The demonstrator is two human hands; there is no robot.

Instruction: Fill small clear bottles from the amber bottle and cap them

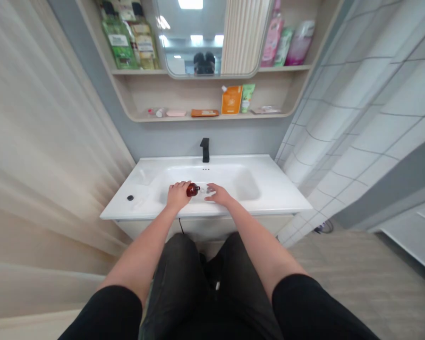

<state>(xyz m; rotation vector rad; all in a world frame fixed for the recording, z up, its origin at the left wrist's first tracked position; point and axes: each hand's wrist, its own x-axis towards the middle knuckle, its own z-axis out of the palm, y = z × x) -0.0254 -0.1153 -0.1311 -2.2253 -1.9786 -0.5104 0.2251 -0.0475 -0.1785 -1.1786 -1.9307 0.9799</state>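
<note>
My left hand (178, 196) is wrapped round a small amber bottle (192, 190) above the sink basin (248, 184). The bottle lies tipped on its side, with its dark, narrow neck pointing right. Facing that neck, my right hand (218, 194) has its thumb and fingers curved round a small clear container (208, 190). The container is see-through and partly covered by the fingers, so its exact kind is unclear. Neck and container are very close together; I cannot tell whether they touch. A round black cap (130, 198) lies on the left side of the white countertop (118, 206).
A black faucet (205, 150) stands behind the basin. Above it, a shelf (145, 118) bears an orange pouch (231, 100), a green tube (247, 97) and small packets. A mirror (194, 47) hangs between bottles. A pale curtain (56, 156) borders the left side, white tiles (335, 156) the right.
</note>
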